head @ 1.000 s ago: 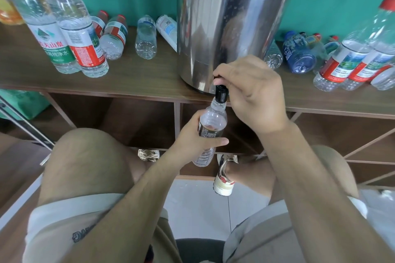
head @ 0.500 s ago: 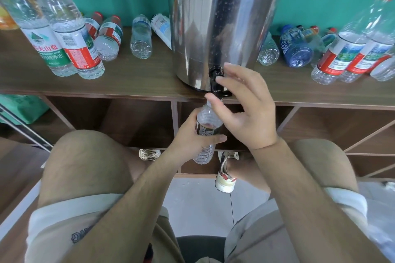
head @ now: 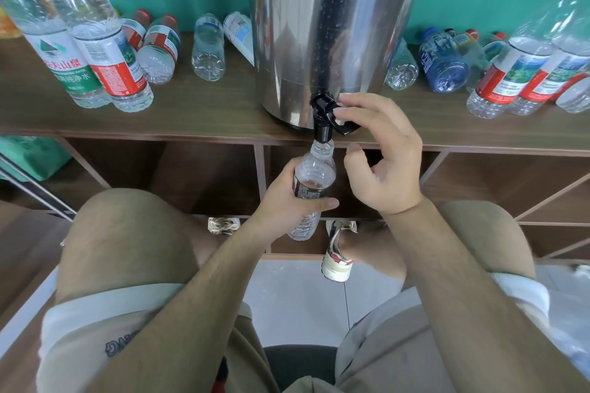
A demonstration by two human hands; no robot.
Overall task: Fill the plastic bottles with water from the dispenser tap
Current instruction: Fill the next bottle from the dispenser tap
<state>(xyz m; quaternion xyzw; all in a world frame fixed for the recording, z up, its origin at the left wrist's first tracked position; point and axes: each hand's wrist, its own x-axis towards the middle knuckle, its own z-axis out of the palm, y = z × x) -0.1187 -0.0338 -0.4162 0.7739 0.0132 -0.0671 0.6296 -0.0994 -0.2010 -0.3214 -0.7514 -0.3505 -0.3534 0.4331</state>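
One clear bottle (head: 314,175), left hand (head: 284,198) gripping, mouth at spout (head: 323,129); right hand (head: 383,153) hooked on tap lever (head: 347,130). Risk: a drifting mouth would spill water.

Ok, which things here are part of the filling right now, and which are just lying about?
In use: small bottle, held by left hand under the tap; right hand on its lever; steel dispenser.
Lying about: upright bottles at left; clear bottles lying on the shelf; blue bottle; bottles at right.
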